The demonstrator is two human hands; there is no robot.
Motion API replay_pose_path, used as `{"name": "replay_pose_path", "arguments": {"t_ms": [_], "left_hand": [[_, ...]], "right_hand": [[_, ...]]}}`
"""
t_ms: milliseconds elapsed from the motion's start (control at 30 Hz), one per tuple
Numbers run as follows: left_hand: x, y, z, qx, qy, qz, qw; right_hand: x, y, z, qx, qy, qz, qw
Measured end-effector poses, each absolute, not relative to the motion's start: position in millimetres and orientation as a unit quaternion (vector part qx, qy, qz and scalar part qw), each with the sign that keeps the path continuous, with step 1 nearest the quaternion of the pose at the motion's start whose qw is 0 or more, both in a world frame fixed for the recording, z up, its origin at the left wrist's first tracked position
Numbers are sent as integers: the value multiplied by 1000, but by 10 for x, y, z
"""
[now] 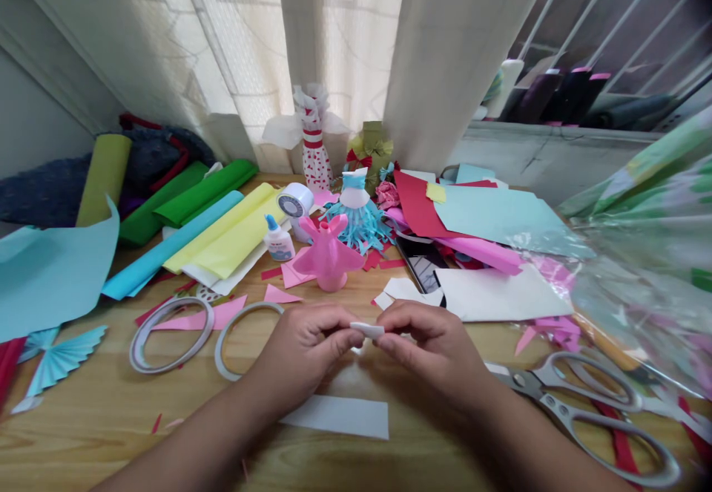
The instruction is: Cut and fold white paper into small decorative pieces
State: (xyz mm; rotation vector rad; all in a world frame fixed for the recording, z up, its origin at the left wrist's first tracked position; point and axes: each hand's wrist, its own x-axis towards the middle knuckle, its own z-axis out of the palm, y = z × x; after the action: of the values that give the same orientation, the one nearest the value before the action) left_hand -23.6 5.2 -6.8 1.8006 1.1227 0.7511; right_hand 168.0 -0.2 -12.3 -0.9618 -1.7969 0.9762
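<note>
We have both hands meeting over the near middle of the table (233, 433): the left hand (314, 332) pinches one end of a small white paper piece (366, 328) between thumb and forefinger, and the right hand (431, 340) grips its other end the same way, so the piece sits level between the fingertips, just above the wood. We judge that uneven pressure from the two thumbs could crease it askew, and that pulling the ends apart could tear it, since it gives so little to hold. Below lies a flat white strip (350, 416), a lowered wrist away from being wrinkled, partly behind the left forearm. The left tape ring (208, 329) and the right tape ring (221, 343) lie near the left hand; if their edges are tacky, a brushing sleeve or loose scrap might cling. The scissors (526, 382), smooth grey metal with wide looped handles, rest beside the right forearm, which could knock them. Farther out, we see a smooth pink paper figure (331, 254) with pointed flaps, a squat glue bottle (279, 246) with a blue tip, a shaggy blue fringed figure (361, 228), and a softly rolled yellow sheet (233, 236), matte and faintly wrinkled.
</note>
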Motion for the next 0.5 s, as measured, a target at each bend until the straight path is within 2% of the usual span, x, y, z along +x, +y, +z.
{"name": "replay_pose_path", "arguments": {"t_ms": [100,233,500], "left_hand": [[-228,48,-60,754,430,312,387],[-213,31,-62,783,410,326,335],[-196,-6,-75,823,391,311,271]], "right_hand": [[1663,-8,-123,-369,-727,369,446],[1641,-23,-135,-334,-728,401,446],[1600,-39,-156,-367,-728,393,427]]}}
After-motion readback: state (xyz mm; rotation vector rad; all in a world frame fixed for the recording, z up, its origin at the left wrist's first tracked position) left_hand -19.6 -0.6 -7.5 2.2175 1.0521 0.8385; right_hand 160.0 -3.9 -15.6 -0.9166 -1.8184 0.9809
